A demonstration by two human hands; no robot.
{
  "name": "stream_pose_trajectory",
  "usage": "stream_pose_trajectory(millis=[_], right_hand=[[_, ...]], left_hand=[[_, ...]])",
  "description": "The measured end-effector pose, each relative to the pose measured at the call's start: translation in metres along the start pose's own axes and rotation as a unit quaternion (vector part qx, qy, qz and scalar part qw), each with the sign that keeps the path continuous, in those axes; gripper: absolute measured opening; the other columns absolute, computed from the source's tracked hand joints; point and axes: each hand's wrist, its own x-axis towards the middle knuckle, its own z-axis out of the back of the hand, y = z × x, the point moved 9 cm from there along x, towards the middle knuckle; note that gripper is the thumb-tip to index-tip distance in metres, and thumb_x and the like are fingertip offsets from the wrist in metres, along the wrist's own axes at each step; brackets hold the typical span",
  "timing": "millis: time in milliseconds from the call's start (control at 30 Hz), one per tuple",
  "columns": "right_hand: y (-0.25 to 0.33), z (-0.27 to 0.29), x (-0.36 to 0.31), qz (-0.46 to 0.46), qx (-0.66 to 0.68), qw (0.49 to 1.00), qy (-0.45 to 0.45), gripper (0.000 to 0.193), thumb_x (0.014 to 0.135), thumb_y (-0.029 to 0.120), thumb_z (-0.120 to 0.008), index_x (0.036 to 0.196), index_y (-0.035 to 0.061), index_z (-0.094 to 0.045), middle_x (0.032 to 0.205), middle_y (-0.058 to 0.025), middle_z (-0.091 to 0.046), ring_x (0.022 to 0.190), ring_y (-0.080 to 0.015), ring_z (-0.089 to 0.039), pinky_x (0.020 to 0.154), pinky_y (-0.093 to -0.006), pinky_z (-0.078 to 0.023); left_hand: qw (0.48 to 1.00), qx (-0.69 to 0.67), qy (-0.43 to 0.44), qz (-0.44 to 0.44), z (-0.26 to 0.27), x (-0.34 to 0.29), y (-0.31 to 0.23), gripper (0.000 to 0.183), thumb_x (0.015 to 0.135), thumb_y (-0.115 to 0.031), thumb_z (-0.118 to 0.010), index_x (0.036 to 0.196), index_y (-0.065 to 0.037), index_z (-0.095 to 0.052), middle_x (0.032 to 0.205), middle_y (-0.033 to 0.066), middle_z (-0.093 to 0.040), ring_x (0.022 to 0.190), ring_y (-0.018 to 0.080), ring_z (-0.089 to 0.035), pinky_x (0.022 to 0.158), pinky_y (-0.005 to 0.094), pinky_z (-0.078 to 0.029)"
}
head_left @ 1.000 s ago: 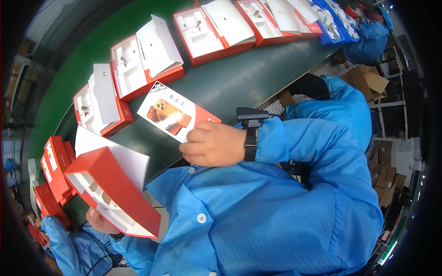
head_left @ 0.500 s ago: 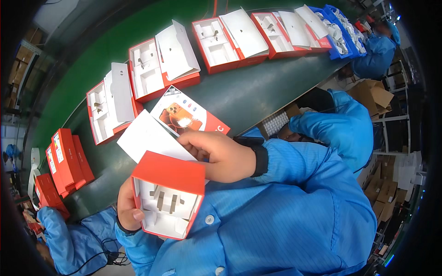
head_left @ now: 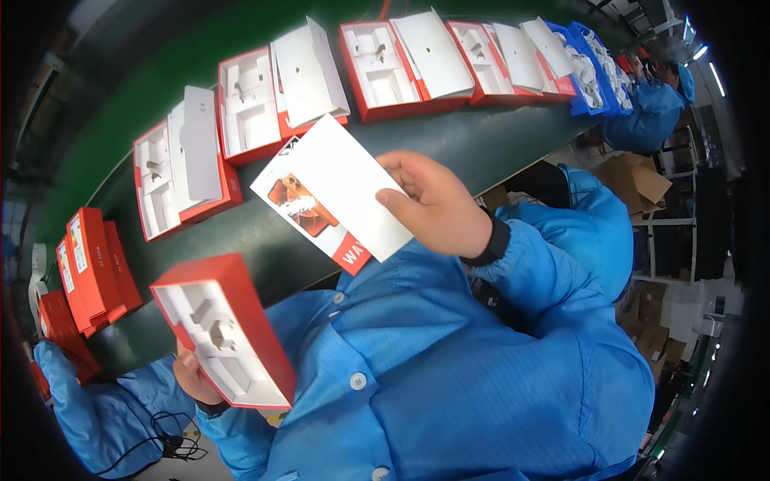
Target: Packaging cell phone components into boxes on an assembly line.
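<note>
My left hand (head_left: 195, 377), at the lower left, is closed on the side of a red box (head_left: 255, 325) with a white molded insert. That box is tilted, its inside facing up toward me. To the right, my right hand (head_left: 441, 204) pinches a blank white card panel (head_left: 361, 188) by its right edge. Behind the panel shows a box lid (head_left: 282, 196) printed with a phone picture and a red end. The two overlap, and most of the lid's right part is hidden. Both are held apart from the red box.
Several open red boxes (head_left: 247, 100) with white inserts and flaps stand along the dark green bench (head_left: 385, 148). Closed red boxes (head_left: 96, 264) stand at the left. Blue bins (head_left: 589, 68) of white parts sit far right. Co-workers in blue sit at the right (head_left: 646, 108) and lower left (head_left: 112, 409).
My hands have moved apart. The red box went left and turned, while the white panel and printed lid swung right and were tilted by my right hand.
</note>
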Motion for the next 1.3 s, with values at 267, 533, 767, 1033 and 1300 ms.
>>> stream_pose_trajectory(millis=[267,533,767,1033,1300], right_hand=[[-0.024,0.005,0.013,-0.060,-0.117,0.991,-0.030,0.019,0.098,0.010,-0.072,0.109,-0.0009,-0.062,0.084,-0.0082,-0.069,0.071,-0.0111,-0.063,0.063,-0.0314,-0.052],[-0.033,0.003,0.021,-0.060,-0.212,0.975,-0.008,0.024,0.096,0.020,-0.076,0.098,0.0003,-0.063,0.076,-0.0076,-0.065,0.066,-0.0141,-0.058,0.058,-0.0331,-0.047],[-0.037,-0.010,0.023,-0.074,-0.172,0.982,0.035,0.027,0.101,0.021,-0.072,0.112,-0.0027,-0.063,0.090,-0.0066,-0.068,0.073,-0.0092,-0.059,0.065,-0.0294,-0.051],[-0.039,-0.018,0.025,-0.020,-0.208,0.976,0.062,0.029,0.101,0.025,-0.065,0.108,-0.0027,-0.069,0.099,-0.0217,-0.071,0.086,-0.0357,-0.068,0.079,-0.0434,-0.055],[-0.027,-0.027,0.020,0.052,-0.254,0.964,0.066,0.032,0.102,0.024,-0.062,0.120,-0.0015,-0.068,0.107,-0.0260,-0.067,0.106,-0.0416,-0.062,0.093,-0.0476,-0.051]], left_hand=[[0.985,0.049,-0.162,-0.022,0.023,-0.009,0.015,0.050,0.103,-0.039,-0.047,0.134,-0.001,-0.058,0.127,0.0144,-0.069,0.110,0.0254,-0.070,0.094,0.0396,-0.057],[0.988,0.024,-0.149,0.028,0.003,0.007,0.060,0.049,0.106,-0.039,-0.045,0.135,-0.002,-0.059,0.129,0.0127,-0.069,0.115,0.0247,-0.068,0.097,0.0390,-0.056],[0.990,0.002,-0.138,0.040,-0.018,0.019,0.088,0.051,0.108,-0.038,-0.042,0.144,-0.003,-0.054,0.137,0.0126,-0.065,0.121,0.0250,-0.067,0.101,0.0390,-0.055],[0.995,-0.017,-0.093,0.033,-0.040,0.036,0.098,0.058,0.107,-0.043,-0.047,0.147,-0.002,-0.051,0.141,0.0143,-0.063,0.124,0.0276,-0.065,0.103,0.0412,-0.054],[0.997,-0.037,-0.039,0.056,-0.041,0.042,0.110,0.068,0.102,-0.051,-0.055,0.147,-0.001,-0.050,0.139,0.0152,-0.064,0.122,0.0290,-0.066,0.102,0.0422,-0.055]])
